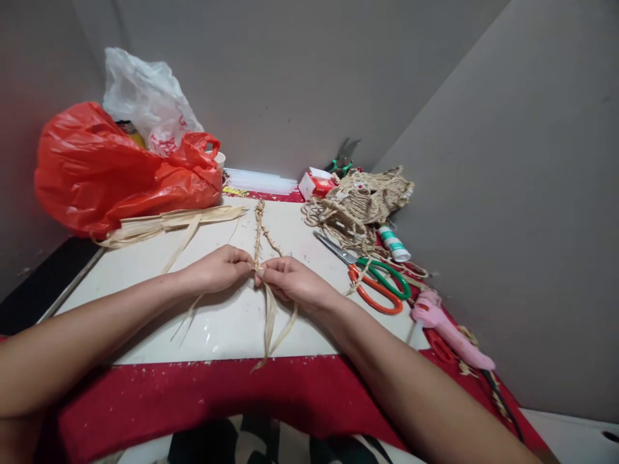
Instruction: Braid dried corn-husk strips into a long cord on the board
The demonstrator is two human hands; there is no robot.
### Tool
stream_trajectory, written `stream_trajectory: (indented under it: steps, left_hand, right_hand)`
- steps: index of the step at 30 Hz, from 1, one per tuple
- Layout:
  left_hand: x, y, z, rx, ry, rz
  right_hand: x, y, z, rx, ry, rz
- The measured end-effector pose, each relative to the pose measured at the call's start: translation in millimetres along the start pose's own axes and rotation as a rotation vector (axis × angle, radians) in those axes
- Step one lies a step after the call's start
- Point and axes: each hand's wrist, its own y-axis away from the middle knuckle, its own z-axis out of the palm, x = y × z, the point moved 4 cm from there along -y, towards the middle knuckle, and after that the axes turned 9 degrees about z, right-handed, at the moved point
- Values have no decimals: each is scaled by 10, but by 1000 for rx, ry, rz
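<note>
Over the middle of the white board, my left hand (220,267) and my right hand (293,280) meet fingertip to fingertip. Both pinch the near end of a thin twisted cord of dry plant fibre (258,232), which runs away from me across the board. A second thin length of it slants off to the right. Loose flat strips of pale fibre (269,319) hang from the pinch toward me. Some wispy ends poke out below my left hand. My fingers hide the exact point where the strips join the cord.
Dry fibre strips (178,220) lie at left beside a red plastic bag (111,174) and a dark flat device (46,280). To the right are scissors (382,283), a coiled cord bundle (367,200), a white-green tube (394,243) and a pink glue gun (452,332). Grey walls enclose the table.
</note>
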Motion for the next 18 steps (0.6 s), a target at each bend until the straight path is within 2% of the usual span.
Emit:
stream_trajectory:
  steps: [5, 8, 12, 15, 18]
  left_hand:
    - [-3, 21, -1, 41, -101, -68]
    - [-30, 18, 36, 31, 26, -71]
    - [-90, 5, 63, 26, 199, -108]
    - [-102, 1, 60, 44, 188, -102]
    - [-81, 3, 66, 69, 187, -87]
  right_hand:
    - [-29, 12, -14, 209, 443, -189]
    - [-80, 64, 12, 285, 596, -253]
    - [-141, 122, -29, 307, 735, -289]
    - [-183, 146, -86, 297, 791, -280]
    - [-220, 172, -76, 284, 738, -237]
